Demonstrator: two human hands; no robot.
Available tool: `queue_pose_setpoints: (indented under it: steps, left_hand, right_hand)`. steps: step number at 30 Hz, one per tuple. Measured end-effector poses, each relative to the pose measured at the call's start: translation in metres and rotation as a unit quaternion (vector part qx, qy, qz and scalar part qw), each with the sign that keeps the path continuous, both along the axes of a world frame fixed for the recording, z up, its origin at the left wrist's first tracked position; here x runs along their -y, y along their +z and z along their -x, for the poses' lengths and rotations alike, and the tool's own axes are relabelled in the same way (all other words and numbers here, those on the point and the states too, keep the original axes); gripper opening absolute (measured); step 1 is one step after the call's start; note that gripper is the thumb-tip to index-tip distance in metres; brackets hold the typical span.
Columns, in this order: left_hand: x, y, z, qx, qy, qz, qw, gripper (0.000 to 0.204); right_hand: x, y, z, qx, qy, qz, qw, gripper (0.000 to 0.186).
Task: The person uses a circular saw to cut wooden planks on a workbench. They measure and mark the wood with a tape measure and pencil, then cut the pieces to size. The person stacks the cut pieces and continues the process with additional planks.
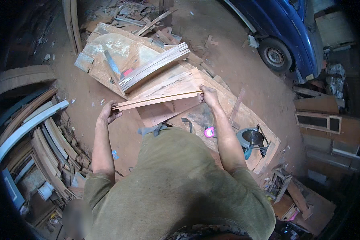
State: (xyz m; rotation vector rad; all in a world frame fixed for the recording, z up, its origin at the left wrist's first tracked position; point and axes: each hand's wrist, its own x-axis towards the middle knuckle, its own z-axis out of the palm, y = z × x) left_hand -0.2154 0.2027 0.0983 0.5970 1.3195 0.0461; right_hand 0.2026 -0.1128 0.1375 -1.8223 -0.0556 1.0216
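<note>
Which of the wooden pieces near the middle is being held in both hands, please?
The slim wooden strip, with the left hand at one end and the right hand at the other; the thicker plank beyond it is in neither.

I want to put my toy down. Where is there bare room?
Between the work board and blue car, the floor is mostly bare. Another such patch lies between the board and stacked wood on the left. It's crowded at the scrap heap, around the circular saw and tape measure, and by the held wooden strip.
</note>
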Motion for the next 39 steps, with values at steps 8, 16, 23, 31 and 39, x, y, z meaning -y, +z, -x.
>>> queue_pose_setpoints:
  steps: [8, 16, 23, 31, 39]
  left_hand:
    - [0.006, 0.024, -0.014, -0.033, -0.013, -0.047, 0.998, 0.039]
    - [0.005, 0.020, -0.013, -0.034, -0.014, -0.046, 0.998, 0.046]
    - [-0.006, 0.010, -0.009, -0.030, -0.028, -0.017, 0.999, 0.042]
    - [0.001, 0.021, -0.019, -0.047, -0.028, -0.045, 0.997, 0.043]
    - [0.001, 0.018, -0.017, -0.057, -0.011, -0.039, 0.998, 0.030]
  right_hand:
    - [0.010, 0.004, 0.012, 0.001, -0.039, -0.033, 0.999, 0.036]
    - [0.009, 0.000, 0.012, 0.019, -0.040, -0.026, 0.999, 0.037]
    - [0.006, -0.007, 0.009, 0.018, -0.040, -0.046, 0.998, 0.038]
    - [0.007, -0.007, 0.010, 0.023, -0.057, -0.034, 0.998, 0.040]
    - [0.011, -0.009, 0.007, 0.025, -0.029, -0.020, 0.999, 0.049]
